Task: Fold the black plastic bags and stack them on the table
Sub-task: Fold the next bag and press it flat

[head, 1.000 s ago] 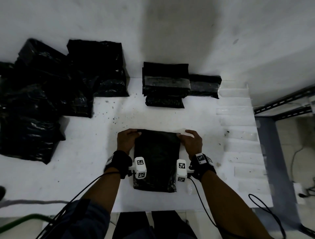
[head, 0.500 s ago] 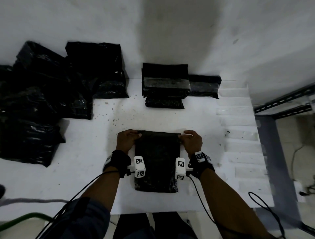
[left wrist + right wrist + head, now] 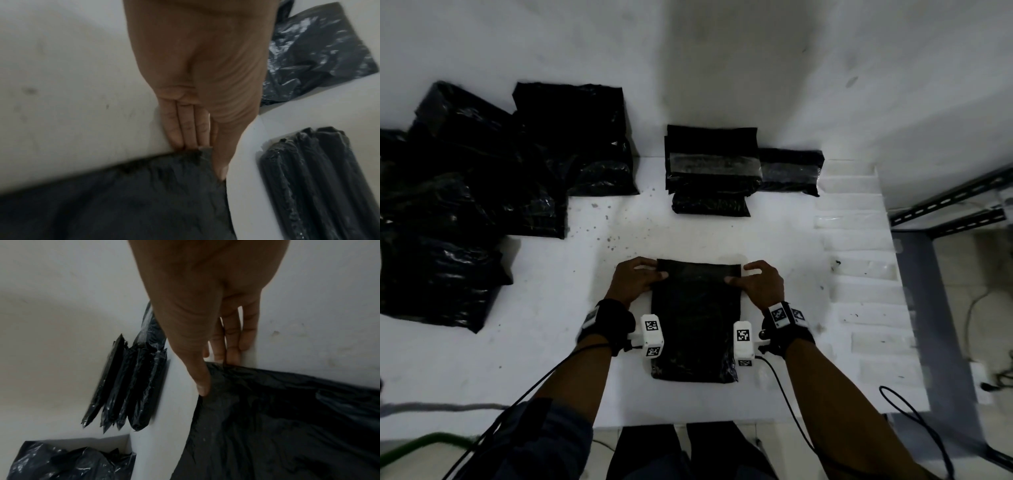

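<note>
Little has shifted over the last second: both hands are kept at the far corners of the bag (image 3: 697, 318), with only the thumbs drawn slightly inward over its top edge.

At far left, a loose pile (image 3: 465, 205) of unfolded black bags is spread over the table (image 3: 551, 342), glossy and crumpled. The left hand (image 3: 635, 279) is seen at the bag's far-left corner; in the left wrist view its fingers (image 3: 185, 129) are laid straight and close together with the tips tucked at the plastic's edge and the thumb set on top, so the corner appears to be pinched, though blur makes the grip hard to confirm. The bag is laid flat near the table's front edge, between the two wrists, as a narrow upright rectangle. Behind it, against the wall, a stack (image 3: 712, 171) of folded bags is kept, well apart from the work. The right hand (image 3: 758, 282) is matched at the far-right corner, thumb pressed on the film and fingers (image 3: 232, 337) reaching under or just past the edge.

The film is judged thin, very light, limp and slippery, with no stiffness of its own; air is easily trapped in it and creases spring back. It is best taken at paired corners, pinched through all layers, and each fold pressed flat before release.
</note>
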